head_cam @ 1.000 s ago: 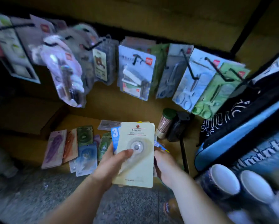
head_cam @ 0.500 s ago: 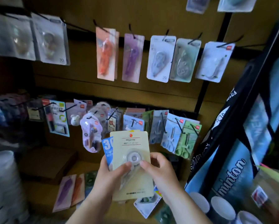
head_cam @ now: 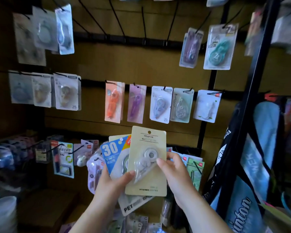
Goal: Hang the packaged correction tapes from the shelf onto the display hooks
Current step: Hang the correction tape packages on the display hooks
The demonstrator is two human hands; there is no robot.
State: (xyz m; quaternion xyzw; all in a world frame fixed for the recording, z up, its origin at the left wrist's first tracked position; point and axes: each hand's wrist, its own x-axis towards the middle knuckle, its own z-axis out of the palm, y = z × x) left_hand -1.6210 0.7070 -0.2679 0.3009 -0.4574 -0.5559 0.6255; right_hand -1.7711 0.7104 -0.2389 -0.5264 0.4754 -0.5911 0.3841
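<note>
My left hand (head_cam: pixel 112 182) grips a fanned stack of packaged correction tapes, its thumb on the front one. That front one is a cream card (head_cam: pixel 147 180) with a clear tape blister, and behind it lies a blue "30" pack (head_cam: pixel 112 153). My right hand (head_cam: pixel 173 170) pinches the cream card's right edge, fingertips on the blister. Above them several bare black hooks (head_cam: pixel 117 22) jut from the top rail. One row lower, correction tapes hang on hooks, among them an orange pack (head_cam: pixel 113 101) and a purple one (head_cam: pixel 136 104). More packs (head_cam: pixel 136 222) lie on the shelf below.
A blue and black badminton bag (head_cam: pixel 252 165) leans at the right against a black upright post (head_cam: pixel 259 64). Scissors and other stationery packs (head_cam: pixel 62 158) hang on the low row. Stacked white cups (head_cam: pixel 1 214) stand at the lower left.
My view has tilted up from the shelf to the upper hook rows. Both hands rose with the stack, and my right hand moved from under the packs to the cream card's edge.
</note>
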